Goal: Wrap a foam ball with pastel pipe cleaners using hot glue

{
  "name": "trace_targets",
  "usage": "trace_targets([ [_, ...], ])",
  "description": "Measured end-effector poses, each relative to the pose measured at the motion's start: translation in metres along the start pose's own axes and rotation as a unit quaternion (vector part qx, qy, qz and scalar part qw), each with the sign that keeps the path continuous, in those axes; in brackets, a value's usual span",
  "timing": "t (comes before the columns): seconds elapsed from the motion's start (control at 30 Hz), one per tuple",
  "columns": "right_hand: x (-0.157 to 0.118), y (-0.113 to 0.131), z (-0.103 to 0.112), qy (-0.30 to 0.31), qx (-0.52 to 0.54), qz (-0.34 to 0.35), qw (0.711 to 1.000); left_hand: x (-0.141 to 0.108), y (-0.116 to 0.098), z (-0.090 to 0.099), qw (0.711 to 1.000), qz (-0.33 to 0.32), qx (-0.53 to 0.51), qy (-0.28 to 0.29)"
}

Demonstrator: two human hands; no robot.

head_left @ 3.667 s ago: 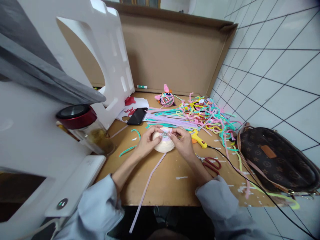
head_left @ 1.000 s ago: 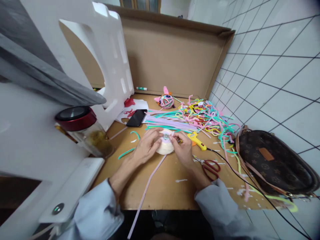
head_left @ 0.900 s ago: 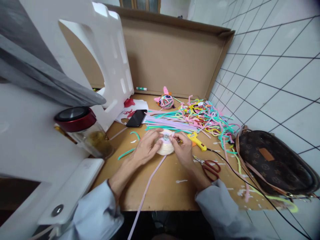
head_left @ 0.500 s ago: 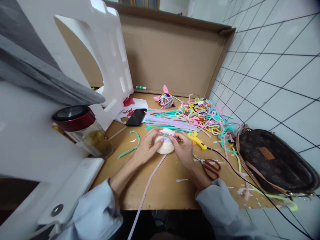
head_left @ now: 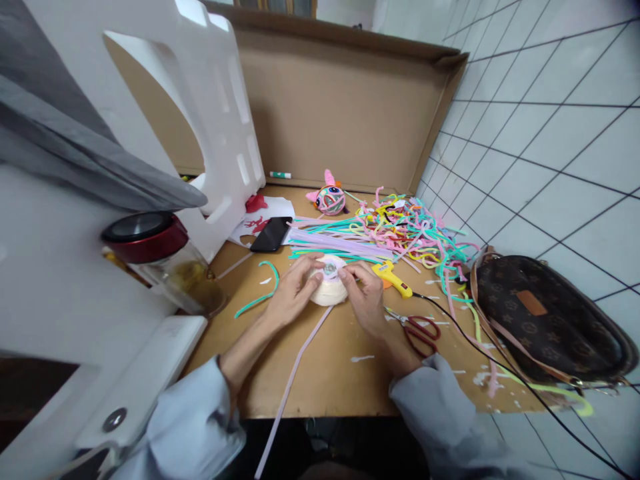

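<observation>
Between my hands is a cream-coloured round ball (head_left: 327,292), with a ring of lilac strip around a greyish, shiny middle on its top. My left hand (head_left: 294,287) grips its left side, the thumb resting on the upper face. From the right, my right hand (head_left: 365,297) is closed against the ball's edge, its thumb and fingertips pressing near the lilac ring. A lilac pipe cleaner (head_left: 295,373) trails from below the ball over the table's front edge; where its far end goes is hidden.
Pipe cleaners (head_left: 345,243) in several colours lie behind, tangled to the right. A yellow glue gun (head_left: 393,279), scissors (head_left: 421,333) and brown handbag (head_left: 555,317) are on the right. To the left stand a phone (head_left: 271,235) and glass jar (head_left: 175,267). A decorated pink ball (head_left: 330,199) sits behind.
My right thumb and fingers have shifted slightly on the ball's upper face, and the ball is turned a little, showing more of its shiny middle. The whole view has moved slightly.
</observation>
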State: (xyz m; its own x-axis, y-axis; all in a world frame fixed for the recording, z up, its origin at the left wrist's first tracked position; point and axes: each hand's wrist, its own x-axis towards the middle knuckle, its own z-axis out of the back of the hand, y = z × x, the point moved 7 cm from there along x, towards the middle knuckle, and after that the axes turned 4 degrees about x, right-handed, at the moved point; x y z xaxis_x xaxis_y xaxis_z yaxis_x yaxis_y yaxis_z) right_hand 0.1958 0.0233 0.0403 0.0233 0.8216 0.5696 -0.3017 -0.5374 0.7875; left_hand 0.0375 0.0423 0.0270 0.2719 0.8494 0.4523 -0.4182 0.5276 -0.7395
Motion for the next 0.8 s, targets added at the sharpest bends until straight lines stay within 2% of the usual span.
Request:
trace_targets([
  [0.27,0.000,-0.001,0.002,0.005,-0.015,0.002,1.000,-0.003,-0.004,-0.008,0.992,-0.067,0.098,0.041],
  [0.57,0.004,-0.008,0.008,0.010,-0.006,-0.013,1.000,-0.003,0.010,-0.017,0.990,-0.076,0.112,0.028],
  [0.7,0.014,-0.008,0.028,-0.019,-0.014,0.001,1.000,-0.003,0.011,-0.017,0.990,-0.085,0.110,0.014],
  [0.8,0.022,-0.015,0.057,-0.095,-0.033,-0.010,0.995,-0.002,0.013,-0.017,0.993,-0.067,0.094,0.008],
])
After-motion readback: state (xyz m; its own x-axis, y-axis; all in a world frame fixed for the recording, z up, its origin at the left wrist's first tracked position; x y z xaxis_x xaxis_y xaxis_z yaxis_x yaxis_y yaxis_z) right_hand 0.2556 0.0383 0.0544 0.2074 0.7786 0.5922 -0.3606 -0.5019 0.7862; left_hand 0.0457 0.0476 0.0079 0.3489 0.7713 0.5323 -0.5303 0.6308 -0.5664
